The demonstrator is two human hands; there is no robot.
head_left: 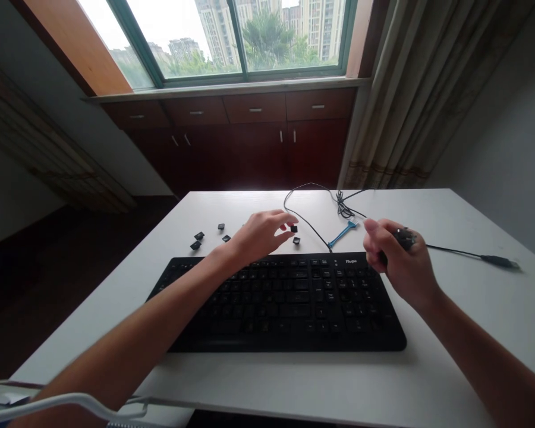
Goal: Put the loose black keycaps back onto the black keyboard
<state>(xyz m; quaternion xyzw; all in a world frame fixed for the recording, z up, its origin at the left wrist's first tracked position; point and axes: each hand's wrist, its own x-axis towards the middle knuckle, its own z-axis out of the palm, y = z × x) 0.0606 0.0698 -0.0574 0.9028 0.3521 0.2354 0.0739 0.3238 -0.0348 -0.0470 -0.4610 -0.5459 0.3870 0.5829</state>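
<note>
My left hand (264, 233) reaches over the back edge of a black keyboard (285, 342). A small black keycap (293, 229) sits between its thumb and fingertips. Just in front of those fingers, another keycap (296, 241) lies on the table. My right hand (399, 255) is raised beside the keyboard's back right corner, its fingers wrapped round a dark tool (405, 238) with a shiny end. Most of that tool is hidden in the fist. On the keyboard, several key positions look bare, and my left forearm covers its left part.
More loose keycaps (196, 244) are scattered behind the keyboard on the left. A blue brush (342, 233) lies between my hands on the white table (267, 380). The black cable (344, 209) loops behind it, and a USB plug (499, 261) rests at right.
</note>
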